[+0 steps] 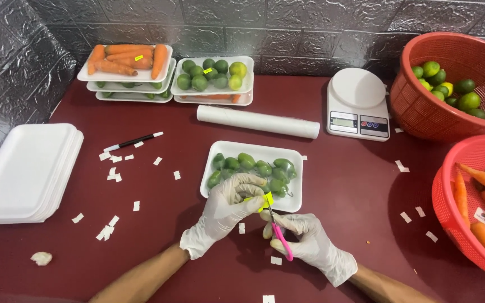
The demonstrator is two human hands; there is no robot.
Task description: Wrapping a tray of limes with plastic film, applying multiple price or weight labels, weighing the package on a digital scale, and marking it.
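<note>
A dark red desk [338, 191] is seen from above, backed by a grey embossed wall. Near its front edge, two hands in white disposable gloves are held close together. A small yellow strip of tape [266, 200] is pinched between the fingers of the left hand [228, 210], which is closed on it. A pair of pink-handled scissors [279, 235] is gripped by the right hand [304, 238], closed around the handles, and the blades are pointed up at the strip (whether they touch it cannot be told).

Just behind the hands, a white foam tray of small green peppers [254, 171] is set on the desk. Behind it a white roll [258, 122] is laid, with a white digital kitchen scale [358, 104] to its right. At the back, stacked foam trays of orange carrots [127, 62] and green limes [211, 74] are placed side by side. On the right, a red plastic basket of limes [450, 84] and a second red basket of carrots [475, 202] are seen. On the left, a stack of empty white foam trays [26, 171] is placed, with a black and white pen [133, 141] and scattered white paper scraps [113, 174] nearby.
</note>
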